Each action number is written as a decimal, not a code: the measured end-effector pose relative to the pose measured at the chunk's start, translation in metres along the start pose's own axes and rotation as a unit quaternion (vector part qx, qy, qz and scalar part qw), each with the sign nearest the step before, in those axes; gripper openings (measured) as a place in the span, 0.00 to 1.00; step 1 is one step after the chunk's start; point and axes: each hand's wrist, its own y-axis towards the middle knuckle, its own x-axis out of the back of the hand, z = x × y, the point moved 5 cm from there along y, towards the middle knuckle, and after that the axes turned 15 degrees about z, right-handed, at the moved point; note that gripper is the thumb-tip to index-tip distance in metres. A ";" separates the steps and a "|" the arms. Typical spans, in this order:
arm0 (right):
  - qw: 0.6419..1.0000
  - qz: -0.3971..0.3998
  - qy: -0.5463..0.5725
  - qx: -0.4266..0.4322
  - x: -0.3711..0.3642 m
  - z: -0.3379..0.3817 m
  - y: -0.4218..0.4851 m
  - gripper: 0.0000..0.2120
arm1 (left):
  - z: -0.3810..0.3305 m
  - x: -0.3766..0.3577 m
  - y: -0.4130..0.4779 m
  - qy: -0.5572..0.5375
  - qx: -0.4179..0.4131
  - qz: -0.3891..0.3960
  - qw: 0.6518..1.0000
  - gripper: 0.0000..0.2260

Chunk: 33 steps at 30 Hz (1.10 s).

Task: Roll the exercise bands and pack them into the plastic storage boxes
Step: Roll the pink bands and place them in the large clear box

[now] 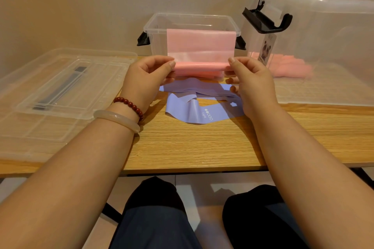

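1. Nearest me is the light wooden counter [192, 143]. On it, just under the hands, a lilac flat exercise band [188, 109] lies loose and crumpled, not yet rolled.
2. White print on that lilac band reads "Light", beside a row of 5 small dots; the first 2 look filled.
3. The left hand [148, 75] wears a bracelet of dark red beads [129, 105] and a pale smooth bangle [117, 120]. Its grip is pinched narrow on the left end of the roll.
4. The right hand [250, 81] mirrors it, its grip pinched on the right end.
5. Between them is the pink stretchy exercise band [200, 44], partly rolled and held above the counter. Its free length runs up in front of the small clear plastic storage box [153, 26]. I cannot tell whether it hangs over the rim.
6. I judge the step in hand to be rolling. To do it well, I would turn both ends evenly, hold the free length lightly taut, and line up the edges so the roll does not cone.
7. At far left lies a flat clear plastic lid [60, 87].
8. At far right stands a large clear plastic storage box [323, 26] with a black latch [267, 20], more pink material inside, and a panda tag [266, 50] whose writing is too small to read.
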 end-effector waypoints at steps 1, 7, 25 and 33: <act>1.000 0.003 0.004 -0.005 0.000 0.000 0.000 0.03 | 0.000 -0.001 0.000 0.003 -0.001 0.005 1.000 0.05; 1.000 -0.004 -0.015 -0.002 0.002 -0.001 0.000 0.03 | 0.001 0.000 0.001 0.012 -0.004 0.006 1.000 0.05; 0.999 0.009 -0.005 0.030 -0.003 0.003 -0.001 0.03 | 0.000 0.000 0.000 0.020 0.008 -0.003 1.000 0.07; 1.000 -0.003 -0.006 0.002 -0.001 -0.003 0.001 0.04 | 0.001 -0.004 0.000 0.013 0.011 0.013 1.000 0.07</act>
